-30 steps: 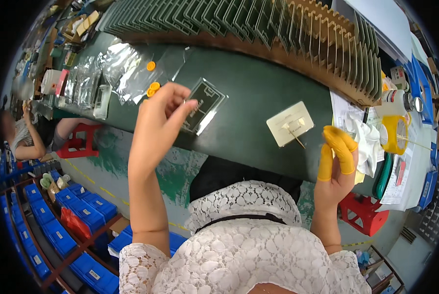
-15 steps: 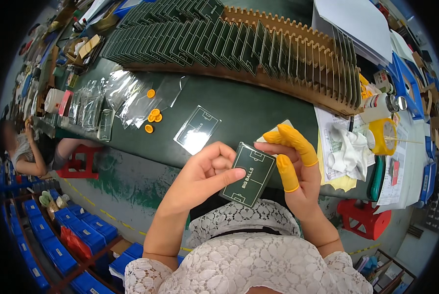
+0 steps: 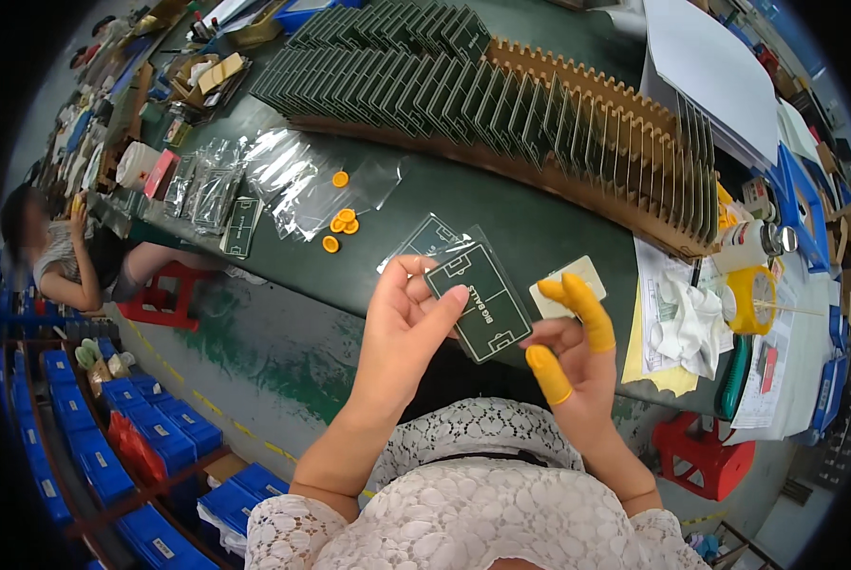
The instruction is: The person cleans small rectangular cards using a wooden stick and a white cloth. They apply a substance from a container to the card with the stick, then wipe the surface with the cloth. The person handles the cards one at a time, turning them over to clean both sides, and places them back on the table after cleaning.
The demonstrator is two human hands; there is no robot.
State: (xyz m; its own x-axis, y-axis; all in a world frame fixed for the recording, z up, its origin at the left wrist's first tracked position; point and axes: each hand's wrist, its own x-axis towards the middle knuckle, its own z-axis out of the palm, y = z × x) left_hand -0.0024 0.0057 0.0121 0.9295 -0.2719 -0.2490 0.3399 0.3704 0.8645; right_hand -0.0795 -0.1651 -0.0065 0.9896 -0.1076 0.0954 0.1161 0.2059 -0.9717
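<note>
My left hand (image 3: 406, 328) grips a dark green card (image 3: 482, 302) with white pitch lines, its thumb pressed on the face. Clear film shows past the card's upper edge. Beside the card's lower right corner is my right hand (image 3: 577, 361), its fingers apart, with yellow finger cots on several fingertips. One bare finger is close to that corner; whether it touches I cannot tell. Behind the right fingers, a pale card (image 3: 589, 274) lies on the table edge. Another green card in a glossy clear sleeve (image 3: 429, 236) lies beyond the left hand, partly covered.
A long slotted cardboard rack (image 3: 625, 220) full of upright green cards crosses the table (image 3: 349, 285). Left are orange finger cots (image 3: 347, 222), clear bags (image 3: 297, 180) and bagged cards (image 3: 212, 195). Right are a white cloth (image 3: 687, 328), yellow tape (image 3: 750, 302) and a bottle (image 3: 744, 247). A person (image 3: 65, 247) sits far left.
The held card has turned and shifted slightly up and right with my left hand. My right hand has moved down from the pale card, which now shows more fully. The whole view has shifted.
</note>
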